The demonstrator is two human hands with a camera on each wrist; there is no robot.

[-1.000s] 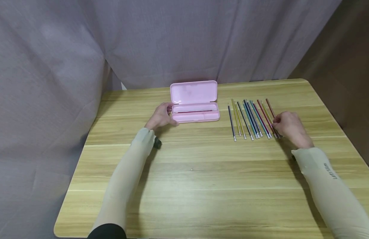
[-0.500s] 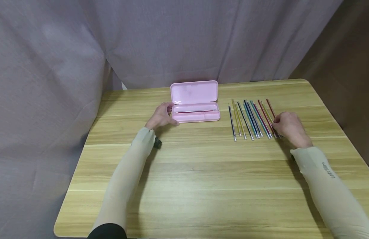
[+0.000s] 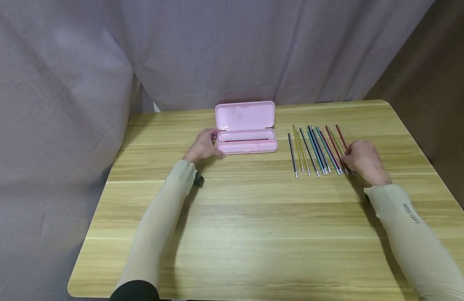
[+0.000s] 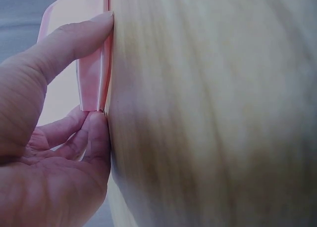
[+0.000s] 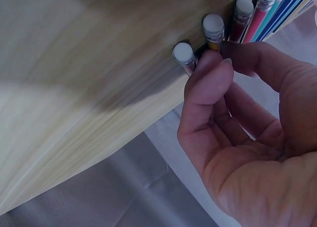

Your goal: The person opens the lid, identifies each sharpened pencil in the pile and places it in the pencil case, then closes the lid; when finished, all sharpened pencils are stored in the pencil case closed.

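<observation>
Currently, left hand (image 3: 204, 145) grips open pink plastic pencil case (image 3: 247, 128); right hand (image 3: 361, 158) pinches rightmost coloured pencil (image 3: 341, 140) on wooden bench (image 3: 239, 217); best lifted alone, neighbours undisturbed

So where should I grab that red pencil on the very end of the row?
Grip the red pencil near its eraser end, coming from the open right side, where the right hand already touches it. It lies flat on the table, with other pencils crowding its left, so pinch low with the fingertips.
</observation>
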